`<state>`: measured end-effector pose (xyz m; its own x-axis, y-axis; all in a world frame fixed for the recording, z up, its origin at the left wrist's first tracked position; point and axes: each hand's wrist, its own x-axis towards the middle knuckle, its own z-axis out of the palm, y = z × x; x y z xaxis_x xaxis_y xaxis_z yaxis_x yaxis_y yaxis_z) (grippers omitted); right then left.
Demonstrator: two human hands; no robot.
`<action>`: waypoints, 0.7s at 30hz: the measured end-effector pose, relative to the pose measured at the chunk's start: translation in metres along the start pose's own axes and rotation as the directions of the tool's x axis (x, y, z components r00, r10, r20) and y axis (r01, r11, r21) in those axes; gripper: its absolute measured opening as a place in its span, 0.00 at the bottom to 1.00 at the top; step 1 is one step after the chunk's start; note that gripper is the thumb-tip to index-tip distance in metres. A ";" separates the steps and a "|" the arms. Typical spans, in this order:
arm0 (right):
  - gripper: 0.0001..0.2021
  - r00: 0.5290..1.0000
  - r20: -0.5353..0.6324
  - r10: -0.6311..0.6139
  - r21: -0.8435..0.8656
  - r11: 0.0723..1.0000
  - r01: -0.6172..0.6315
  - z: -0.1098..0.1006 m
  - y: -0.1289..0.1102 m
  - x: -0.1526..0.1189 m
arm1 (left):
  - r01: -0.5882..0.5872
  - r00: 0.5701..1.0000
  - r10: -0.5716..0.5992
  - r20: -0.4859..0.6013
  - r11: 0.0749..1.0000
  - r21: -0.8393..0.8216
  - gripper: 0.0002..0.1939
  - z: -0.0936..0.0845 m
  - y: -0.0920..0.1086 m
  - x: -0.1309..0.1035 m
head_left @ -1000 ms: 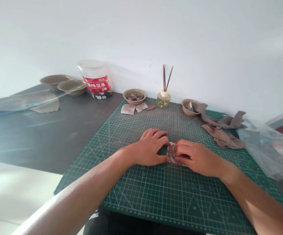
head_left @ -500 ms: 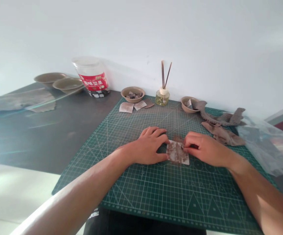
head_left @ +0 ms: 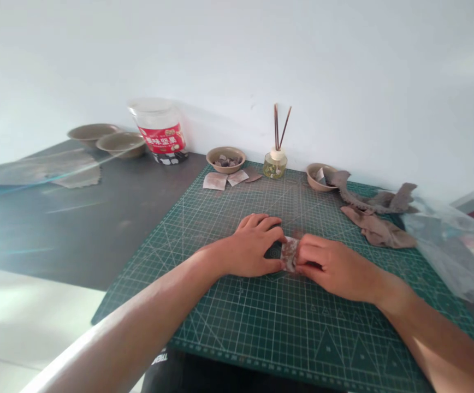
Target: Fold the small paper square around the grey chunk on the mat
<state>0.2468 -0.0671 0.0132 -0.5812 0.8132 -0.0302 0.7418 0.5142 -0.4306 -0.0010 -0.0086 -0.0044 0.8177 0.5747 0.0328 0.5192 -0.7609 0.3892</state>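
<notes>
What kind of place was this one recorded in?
Likely a craft workspace: a green gridded cutting mat covers part of the dark grey tabletop, and a round tan bowl of small grey-brown pieces stands near the mat's far edge.

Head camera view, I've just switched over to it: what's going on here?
A person is working bare-handed at a green cutting mat. The left hand, thumb and fingers spread, touches the left side of a small white, brown-smeared piece lying on the mat. The right hand covers its right part, fingers drawn together; anything pinched between them is hidden. Farther back stand a bowl of brown fragments and a reed diffuser.
</notes>
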 end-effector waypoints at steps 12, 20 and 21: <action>0.05 0.999 -0.040 -0.003 -0.073 0.997 0.000 -0.002 0.003 -0.002 | 0.010 1.000 -0.010 -0.005 1.000 -0.014 0.21 0.000 0.000 0.000; 0.06 0.997 -0.050 -0.054 -0.085 0.995 0.049 0.004 0.003 0.001 | 0.005 1.000 -0.005 0.006 1.000 -0.016 0.20 0.000 0.000 0.000; 0.06 0.997 -0.068 -0.047 -0.090 0.995 0.041 0.005 0.003 0.002 | 0.008 1.000 -0.008 0.005 1.000 -0.014 0.20 0.000 0.000 0.000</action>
<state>0.2461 -0.0656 0.0079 -0.5916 0.8045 0.0518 0.7444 0.5698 -0.3481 -0.0007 -0.0090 -0.0044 0.8147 0.5793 0.0252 0.5221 -0.7518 0.4027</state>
